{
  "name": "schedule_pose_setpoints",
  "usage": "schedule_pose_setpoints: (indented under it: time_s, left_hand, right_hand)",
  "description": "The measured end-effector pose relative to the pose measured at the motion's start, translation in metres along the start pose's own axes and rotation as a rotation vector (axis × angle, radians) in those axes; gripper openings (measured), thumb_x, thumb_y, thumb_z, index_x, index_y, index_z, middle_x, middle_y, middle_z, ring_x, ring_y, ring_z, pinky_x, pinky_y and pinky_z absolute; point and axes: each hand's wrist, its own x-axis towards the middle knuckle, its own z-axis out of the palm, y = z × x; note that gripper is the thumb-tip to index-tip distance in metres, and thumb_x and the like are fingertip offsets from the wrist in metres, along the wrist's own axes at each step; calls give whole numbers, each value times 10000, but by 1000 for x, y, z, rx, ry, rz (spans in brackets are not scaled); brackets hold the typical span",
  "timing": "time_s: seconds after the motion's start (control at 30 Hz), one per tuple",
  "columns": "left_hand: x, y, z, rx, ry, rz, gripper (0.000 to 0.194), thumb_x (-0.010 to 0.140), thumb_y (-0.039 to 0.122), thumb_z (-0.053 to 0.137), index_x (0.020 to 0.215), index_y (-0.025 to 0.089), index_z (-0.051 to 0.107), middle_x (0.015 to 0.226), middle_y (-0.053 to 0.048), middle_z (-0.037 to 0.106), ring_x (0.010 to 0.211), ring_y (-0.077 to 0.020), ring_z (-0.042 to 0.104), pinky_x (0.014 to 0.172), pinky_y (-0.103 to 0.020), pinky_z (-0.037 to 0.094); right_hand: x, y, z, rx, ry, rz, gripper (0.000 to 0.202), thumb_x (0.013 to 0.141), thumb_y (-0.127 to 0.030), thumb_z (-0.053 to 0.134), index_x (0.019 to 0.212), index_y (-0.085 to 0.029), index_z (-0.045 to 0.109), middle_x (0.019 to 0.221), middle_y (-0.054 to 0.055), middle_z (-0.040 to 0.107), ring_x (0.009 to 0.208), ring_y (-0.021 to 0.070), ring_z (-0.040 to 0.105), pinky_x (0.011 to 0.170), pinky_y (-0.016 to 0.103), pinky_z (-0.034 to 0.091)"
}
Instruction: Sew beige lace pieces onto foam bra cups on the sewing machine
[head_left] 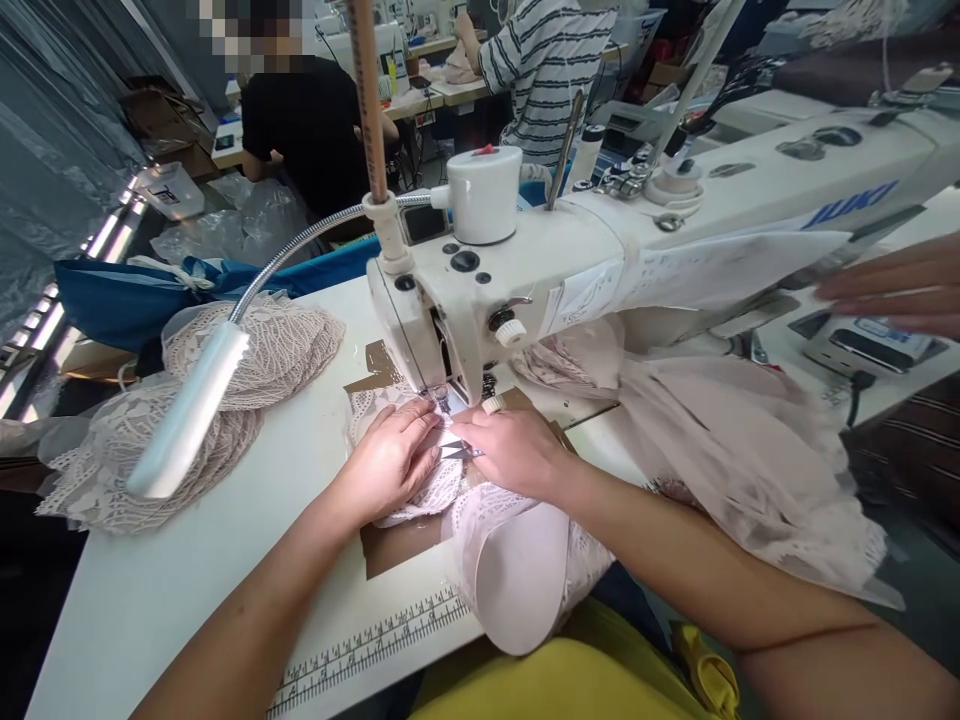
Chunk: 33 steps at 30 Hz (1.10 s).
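Observation:
Beneath the needle area of a white sewing machine (469,275) lies a pale pink lace piece (439,495). My left hand (390,455) rests on this lace, fingers stretched out flat, their tips close to the presser foot. Just right of the needle, my right hand (517,450) is closed around small thread snips (456,452), whose blades point left over the lace. A smooth pale pink cup (521,580) with lace edging hangs at the table's front edge, below my right wrist. My hands hide part of the fabric under the foot.
Stacked lace pieces (255,350) lie left, behind a bendy-neck lamp (191,410). Sheer pink fabric (727,450) spills off the right side. Another person's blurred hand (892,285) reaches in from the right. A printed ruler (375,645) runs along the front edge. Two people sit beyond.

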Motion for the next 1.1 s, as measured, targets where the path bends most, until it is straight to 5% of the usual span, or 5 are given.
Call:
schedule_pose_setpoints:
  time_s: [0.27, 0.9, 1.1]
  left_hand:
    - [4, -6, 2, 75, -34, 15, 462, 931, 295, 412, 1306, 42, 506, 1321, -205, 540, 1187, -324, 519, 1029, -517, 417]
    - [7, -16, 1, 108, -7, 25, 363, 862, 190, 456, 1179, 135, 623, 1090, -154, 657, 1085, -321, 584, 940, -499, 462]
    - [4, -14, 6, 132, 83, 78, 330, 901, 176, 451, 1181, 103, 610, 1081, -175, 656, 1028, -309, 591, 857, -464, 499]
  right_hand:
    - [1, -1, 0, -11, -23, 29, 318, 790, -190, 534, 1088, -219, 639, 965, 36, 683, 768, 187, 601, 602, 300, 322]
    - [2, 1, -1, 35, -27, 4, 400, 800, -190, 537, 1190, -213, 621, 989, 50, 701, 753, 180, 589, 583, 296, 314]
    - [1, 0, 0, 7, -8, -1, 334, 829, -209, 541, 1151, -218, 628, 961, 45, 703, 732, 171, 589, 573, 294, 298]
